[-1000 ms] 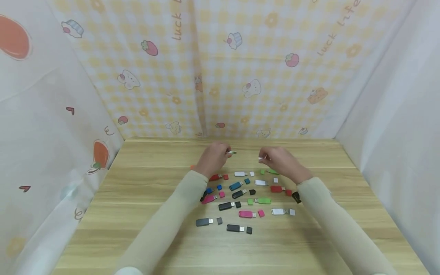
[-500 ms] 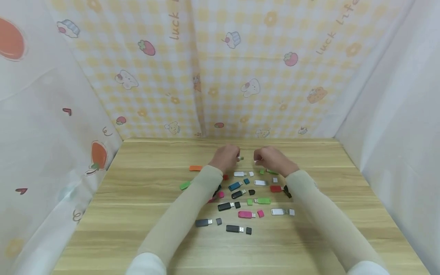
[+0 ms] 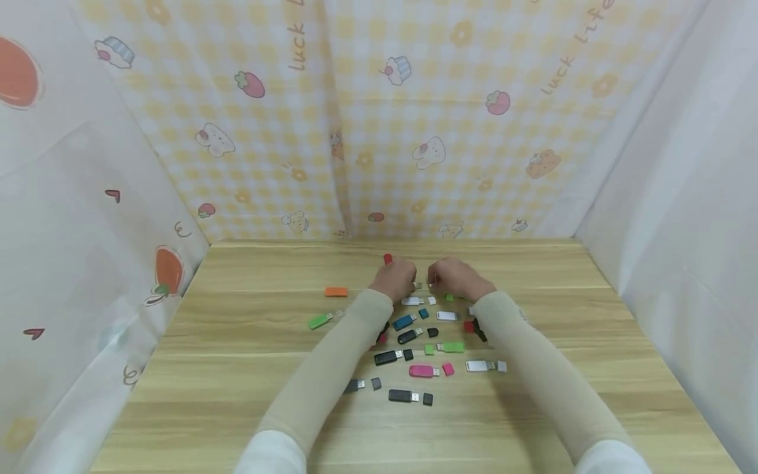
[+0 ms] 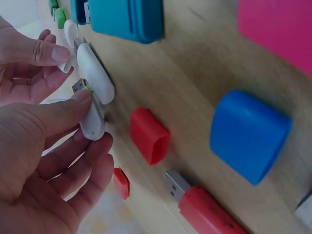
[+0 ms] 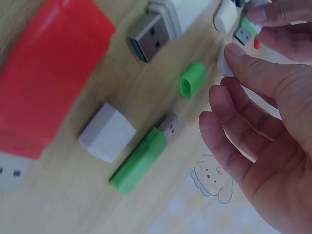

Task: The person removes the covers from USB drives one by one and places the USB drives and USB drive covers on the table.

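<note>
My left hand (image 3: 395, 279) pinches a white USB stick (image 4: 92, 119) between thumb and fingers, its bare metal plug pointing toward the other hand. A thin green band circles the stick below the plug. Facing it, my right hand (image 3: 458, 278) pinches a small white cap (image 5: 224, 63) with thumb and forefinger. Cap and plug are apart, a short gap between them. Just beside the hands on the table lies another white USB stick (image 4: 95, 73) with its own white cap (image 3: 431, 301). A red piece (image 3: 387, 259) shows behind the left hand.
Several uncapped USB sticks lie on the wooden table (image 3: 249, 388), such as a pink one (image 3: 422, 371), a blue one (image 3: 404, 322) and a green one (image 3: 453, 347), with caps beside them. An orange piece (image 3: 336, 291) lies left. Patterned cloth (image 3: 379, 131) hangs behind.
Both hands have drawn closer together and slightly nearer to me, the left moving right and the right moving left. The USB stick and cap remain in their grips.
</note>
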`<state>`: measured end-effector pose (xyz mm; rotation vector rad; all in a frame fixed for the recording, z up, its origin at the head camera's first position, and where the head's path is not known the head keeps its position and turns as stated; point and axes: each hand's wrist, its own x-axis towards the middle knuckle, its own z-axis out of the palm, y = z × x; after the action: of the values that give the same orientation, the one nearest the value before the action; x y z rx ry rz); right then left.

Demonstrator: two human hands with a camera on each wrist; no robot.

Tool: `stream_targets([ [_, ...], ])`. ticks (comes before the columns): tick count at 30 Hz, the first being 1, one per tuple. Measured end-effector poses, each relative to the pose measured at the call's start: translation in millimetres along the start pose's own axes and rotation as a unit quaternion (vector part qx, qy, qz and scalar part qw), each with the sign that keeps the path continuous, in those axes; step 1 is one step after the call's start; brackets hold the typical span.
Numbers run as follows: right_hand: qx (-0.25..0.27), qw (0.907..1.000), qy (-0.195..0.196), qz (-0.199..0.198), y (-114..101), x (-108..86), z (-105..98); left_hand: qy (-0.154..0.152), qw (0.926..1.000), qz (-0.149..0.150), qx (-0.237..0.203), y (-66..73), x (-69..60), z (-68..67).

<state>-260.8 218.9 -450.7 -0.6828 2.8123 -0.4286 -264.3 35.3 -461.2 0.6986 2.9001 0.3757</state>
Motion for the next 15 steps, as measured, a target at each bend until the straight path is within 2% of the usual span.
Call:
stream_targets([
  [15,-0.018,0.9998,0.000,0.004,-0.9,1.7,3.8,0.004,0.9998,0.011,0.014,-1.4,3.9,7.6],
])
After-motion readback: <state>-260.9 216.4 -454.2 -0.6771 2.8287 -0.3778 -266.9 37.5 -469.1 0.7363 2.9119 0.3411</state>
